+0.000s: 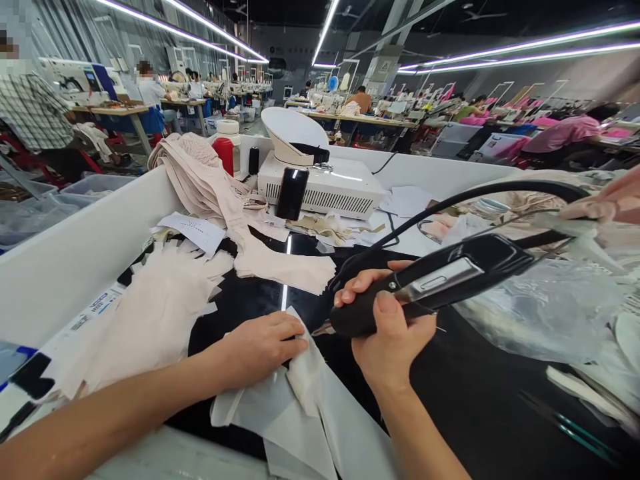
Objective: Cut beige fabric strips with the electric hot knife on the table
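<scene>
My right hand (390, 340) is wrapped round a black handheld tool (445, 270) with a silver plate on its side. From its far end a thick black cable (450, 200) arcs back to the left over the table. My left hand (260, 350) has its fingers closed on the top edge of a thin whitish fabric piece (305, 380), which lies over other pale sheets (280, 420) on the black work surface. Just beyond both hands lies a cut pale pink fabric piece (285, 263). The tool's lower tip is partly hidden by my right hand.
Stacked pale pink fabric (145, 313) lies on the left, with more fabric (193, 167) behind it. A white vented box (325, 187) and a phone (293, 193) stand at the back. Plastic bags (540, 313) and teal-handled scissors or tweezers (585, 433) are on the right. White walls (85, 227) edge the table.
</scene>
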The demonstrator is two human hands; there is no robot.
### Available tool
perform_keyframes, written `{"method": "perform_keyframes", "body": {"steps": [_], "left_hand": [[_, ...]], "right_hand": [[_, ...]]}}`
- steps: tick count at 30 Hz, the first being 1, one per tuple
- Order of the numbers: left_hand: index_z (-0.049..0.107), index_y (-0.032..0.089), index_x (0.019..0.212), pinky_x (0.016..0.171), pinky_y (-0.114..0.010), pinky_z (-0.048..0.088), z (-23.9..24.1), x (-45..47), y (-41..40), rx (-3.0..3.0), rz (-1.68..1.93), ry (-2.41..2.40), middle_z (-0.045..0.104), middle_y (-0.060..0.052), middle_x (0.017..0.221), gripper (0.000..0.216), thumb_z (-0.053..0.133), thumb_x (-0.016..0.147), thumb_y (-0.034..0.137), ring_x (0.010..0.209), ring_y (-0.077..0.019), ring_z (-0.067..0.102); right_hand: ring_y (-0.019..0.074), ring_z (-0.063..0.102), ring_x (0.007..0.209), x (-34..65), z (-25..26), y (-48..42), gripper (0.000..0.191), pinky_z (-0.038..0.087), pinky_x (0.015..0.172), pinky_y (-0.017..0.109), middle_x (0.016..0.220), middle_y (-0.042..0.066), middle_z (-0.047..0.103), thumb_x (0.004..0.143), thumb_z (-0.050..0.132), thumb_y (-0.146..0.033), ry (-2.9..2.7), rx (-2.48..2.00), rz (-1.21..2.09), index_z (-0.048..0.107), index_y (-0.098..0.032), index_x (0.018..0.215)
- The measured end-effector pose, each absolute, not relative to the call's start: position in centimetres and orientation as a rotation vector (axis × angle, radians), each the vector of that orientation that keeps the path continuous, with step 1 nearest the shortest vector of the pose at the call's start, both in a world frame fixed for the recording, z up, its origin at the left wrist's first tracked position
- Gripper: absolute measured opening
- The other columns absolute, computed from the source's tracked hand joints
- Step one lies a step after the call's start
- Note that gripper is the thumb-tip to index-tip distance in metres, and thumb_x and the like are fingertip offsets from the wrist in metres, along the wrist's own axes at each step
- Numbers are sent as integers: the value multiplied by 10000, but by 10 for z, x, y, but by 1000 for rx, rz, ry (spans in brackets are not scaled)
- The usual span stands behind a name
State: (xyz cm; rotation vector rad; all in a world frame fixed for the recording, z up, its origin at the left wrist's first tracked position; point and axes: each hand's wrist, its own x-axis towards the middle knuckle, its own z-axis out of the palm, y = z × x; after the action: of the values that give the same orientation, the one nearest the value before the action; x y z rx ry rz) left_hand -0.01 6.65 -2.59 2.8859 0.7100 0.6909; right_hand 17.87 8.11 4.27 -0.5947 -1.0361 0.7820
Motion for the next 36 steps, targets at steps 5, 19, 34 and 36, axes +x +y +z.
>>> {"method": "perform_keyframes", "body": {"steps": [5,19,34,36], "left_hand": [[643,121,1190,1044,-367,550,-23,0,66,2888,692,704,670,-117,1206,288,424,1015,56,1173,-226,613],[597,116,1279,964,-353,593,-19,-2,66,2831,571,784,643,-108,1178,325,460,994,45,1085,-227,630],[595,100,1285,1041,-373,563,-17,-5,64,2855,550,791,626,-131,1273,333,435,1000,37,1181,-244,606],[608,97,1270,1040,-380,563,-14,-5,64,2864,562,791,638,-128,1244,323,430,1006,44,1166,-244,608]], "right_hand": [[137,607,593,178,38,81,323,534,546,305,778,-53,635,840,752,-340,-1056,-598,794,549,-272,1082],[124,603,580,175,32,81,346,520,550,299,780,-61,650,845,749,-343,-1076,-609,760,526,-269,1100],[119,603,573,174,31,83,340,538,541,285,794,-52,654,847,766,-364,-1070,-596,759,540,-270,1083],[121,602,573,174,31,82,346,537,540,286,793,-49,652,844,767,-371,-1070,-601,760,539,-272,1083]]}}
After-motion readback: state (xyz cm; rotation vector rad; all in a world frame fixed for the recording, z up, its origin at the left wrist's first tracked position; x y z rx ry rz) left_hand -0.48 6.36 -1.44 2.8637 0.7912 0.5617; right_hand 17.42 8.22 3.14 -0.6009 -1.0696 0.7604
